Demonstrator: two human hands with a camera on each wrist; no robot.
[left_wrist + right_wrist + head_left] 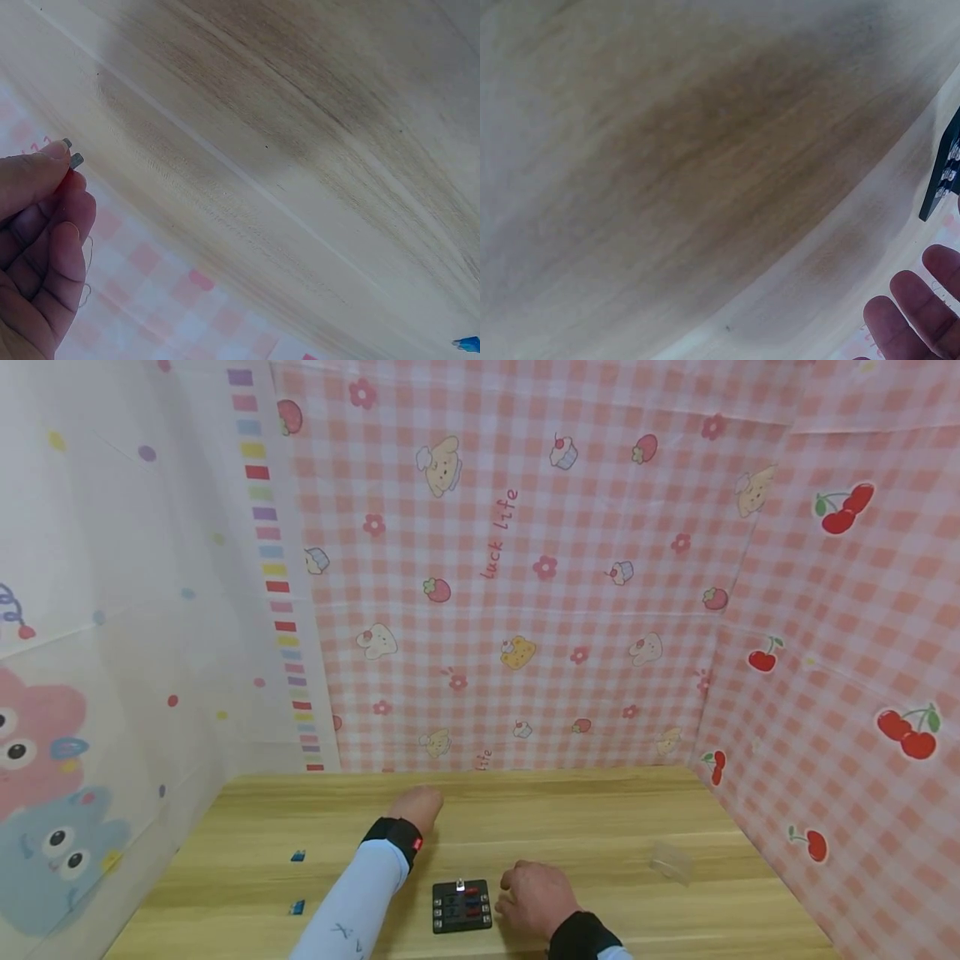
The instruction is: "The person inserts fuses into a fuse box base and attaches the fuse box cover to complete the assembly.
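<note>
In the left wrist view, my left hand (45, 225) pinches a small red blade fuse (76, 160) between thumb and forefinger, its metal prongs sticking out. The head view has that hand (417, 808) over the back half of the table, the fuse hidden there. A black fuse block (461, 920) lies flat near the front, with red and blue fuses along the right of its middle. Just right of the block is my right hand (538, 897), holding nothing visible. Its fingers (922, 319) are loosely bent beside the block's edge in the right wrist view.
Two small blue fuses (297, 907) lie apart on the left side of the wooden table (600, 810). A clear plastic piece (670, 862) sits on the right. Patterned cloth (525, 610) hangs behind and along both sides.
</note>
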